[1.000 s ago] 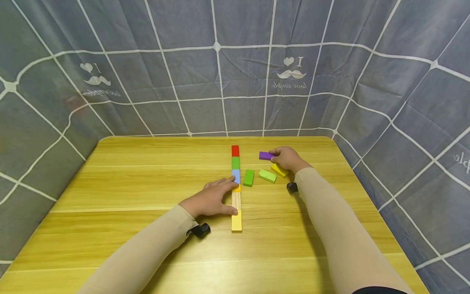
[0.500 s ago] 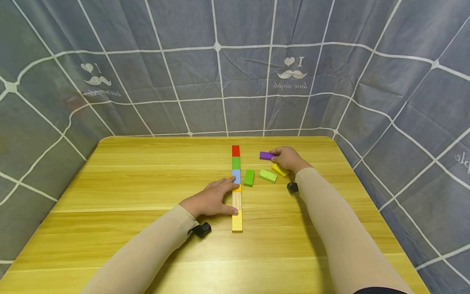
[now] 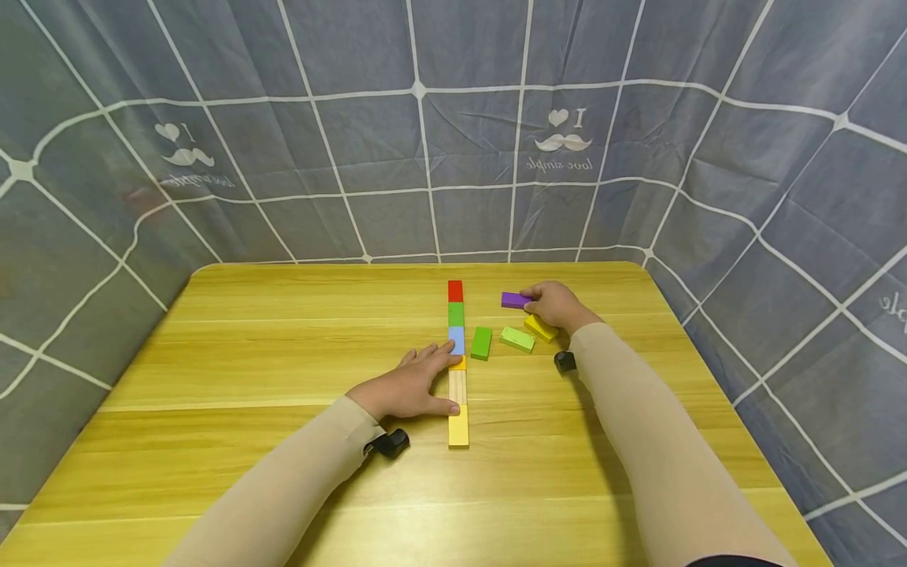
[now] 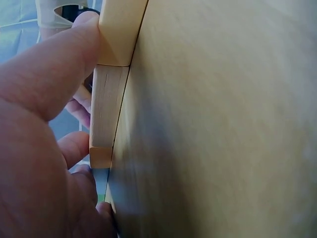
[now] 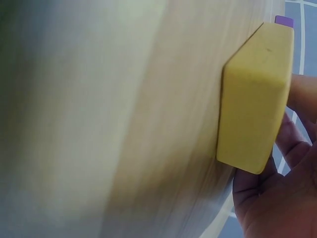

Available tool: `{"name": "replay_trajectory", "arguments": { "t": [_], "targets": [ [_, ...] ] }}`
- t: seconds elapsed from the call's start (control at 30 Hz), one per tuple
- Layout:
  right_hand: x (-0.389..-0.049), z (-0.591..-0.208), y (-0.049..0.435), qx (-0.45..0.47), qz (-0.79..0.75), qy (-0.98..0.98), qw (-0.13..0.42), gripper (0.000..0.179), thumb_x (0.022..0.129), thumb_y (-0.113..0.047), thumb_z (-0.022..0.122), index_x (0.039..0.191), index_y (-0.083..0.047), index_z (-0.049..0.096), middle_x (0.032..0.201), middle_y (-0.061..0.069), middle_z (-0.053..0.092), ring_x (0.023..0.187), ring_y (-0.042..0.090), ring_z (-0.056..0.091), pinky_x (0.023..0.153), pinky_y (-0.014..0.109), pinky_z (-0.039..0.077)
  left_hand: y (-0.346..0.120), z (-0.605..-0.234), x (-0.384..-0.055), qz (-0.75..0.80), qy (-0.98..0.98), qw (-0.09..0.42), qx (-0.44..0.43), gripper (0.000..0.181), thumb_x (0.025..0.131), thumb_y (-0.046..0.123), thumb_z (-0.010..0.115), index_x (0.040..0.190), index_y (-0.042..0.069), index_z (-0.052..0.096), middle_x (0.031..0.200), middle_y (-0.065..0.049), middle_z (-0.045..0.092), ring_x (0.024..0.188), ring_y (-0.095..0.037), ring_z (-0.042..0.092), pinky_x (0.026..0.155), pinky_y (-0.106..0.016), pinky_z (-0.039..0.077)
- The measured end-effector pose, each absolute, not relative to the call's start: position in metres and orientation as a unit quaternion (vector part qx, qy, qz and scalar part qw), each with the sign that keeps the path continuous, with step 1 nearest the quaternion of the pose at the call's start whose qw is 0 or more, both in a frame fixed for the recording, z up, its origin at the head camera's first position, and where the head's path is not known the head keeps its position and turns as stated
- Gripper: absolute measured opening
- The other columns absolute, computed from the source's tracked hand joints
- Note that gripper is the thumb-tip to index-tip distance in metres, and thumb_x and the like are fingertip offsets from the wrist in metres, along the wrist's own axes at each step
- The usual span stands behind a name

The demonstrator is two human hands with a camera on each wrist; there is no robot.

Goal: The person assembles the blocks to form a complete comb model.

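A straight row of flat blocks runs away from me: light yellow [image 3: 458,431], plain wood [image 3: 457,388], orange [image 3: 460,363], light blue [image 3: 457,336], green [image 3: 456,314] and red [image 3: 455,291]. My left hand [image 3: 404,386] rests along its left side, fingers spread. Its thumb is near the light yellow and plain wood joint, fingertips over the light blue and orange blocks. At the back right, my right hand [image 3: 558,305] pinches the right end of a purple block [image 3: 514,300] between thumb and fingers. A yellow block [image 5: 252,99] lies just below that hand.
Between the row and my right hand lie a loose green block [image 3: 481,343] and a lime green block [image 3: 517,339]. The wooden table [image 3: 283,315] ends at a grey curtain [image 3: 468,157] with white lines, which also hangs along both sides.
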State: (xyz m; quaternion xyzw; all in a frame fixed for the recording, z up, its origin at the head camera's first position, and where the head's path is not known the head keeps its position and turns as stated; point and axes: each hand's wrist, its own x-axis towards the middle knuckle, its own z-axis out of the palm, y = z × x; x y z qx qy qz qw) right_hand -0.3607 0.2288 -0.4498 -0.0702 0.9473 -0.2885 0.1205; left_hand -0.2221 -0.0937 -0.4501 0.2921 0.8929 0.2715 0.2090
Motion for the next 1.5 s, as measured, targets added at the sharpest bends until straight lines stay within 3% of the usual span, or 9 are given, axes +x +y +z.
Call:
{"name": "replay_trajectory", "arguments": {
  "t": [0.67,0.87,1.07,1.3,1.5],
  "targets": [
    [-0.363,-0.447,0.227,-0.076,-0.296,0.943,0.128,0.039,0.107,-0.015,0.062,0.144,-0.004,0.063,0.138,0.02,0.067,0.114,0.029,0.06,0.106,0.043,0.049,-0.095,-0.453,-0.222,0.279,0.891,0.212,0.287,0.088,0.095,0.051,0.076,0.166,0.022,0.033,0.179,-0.004,0.007,0.166,-0.033,0.003,0.132,-0.058,-0.003],
    [-0.363,-0.447,0.224,-0.072,-0.301,0.943,0.124,0.039,0.105,-0.014,0.062,0.143,-0.004,0.064,0.139,0.02,0.066,0.117,0.031,0.059,0.111,0.046,0.047,-0.095,-0.456,-0.223,0.276,0.893,0.21,0.287,0.089,0.094,0.052,0.076,0.166,0.024,0.032,0.179,-0.002,0.007,0.166,-0.031,0.003,0.133,-0.057,-0.002],
    [-0.367,-0.445,0.219,-0.079,-0.323,0.935,0.12,0.042,0.105,-0.013,0.061,0.145,-0.003,0.062,0.138,0.022,0.067,0.115,0.032,0.061,0.105,0.045,0.049,-0.095,-0.455,-0.224,0.275,0.893,0.213,0.286,0.09,0.094,0.054,0.075,0.167,0.025,0.031,0.179,0.0,0.005,0.166,-0.029,0.002,0.133,-0.056,-0.002],
    [-0.377,-0.44,0.204,-0.109,-0.296,0.944,0.098,0.04,0.106,-0.013,0.06,0.145,-0.002,0.062,0.144,0.021,0.064,0.133,0.037,0.06,0.119,0.051,0.043,-0.094,-0.455,-0.224,0.273,0.895,0.213,0.281,0.091,0.094,0.056,0.075,0.167,0.027,0.03,0.179,0.001,0.005,0.166,-0.029,0.002,0.133,-0.054,-0.003],
    [-0.382,-0.436,0.185,-0.123,-0.274,0.95,0.089,0.04,0.106,-0.011,0.059,0.144,-0.001,0.062,0.145,0.021,0.064,0.136,0.037,0.059,0.121,0.049,0.042,-0.095,-0.456,-0.223,0.269,0.897,0.209,0.28,0.09,0.094,0.055,0.075,0.167,0.027,0.031,0.179,0.001,0.006,0.166,-0.029,0.003,0.133,-0.055,-0.003]
  ]
}}
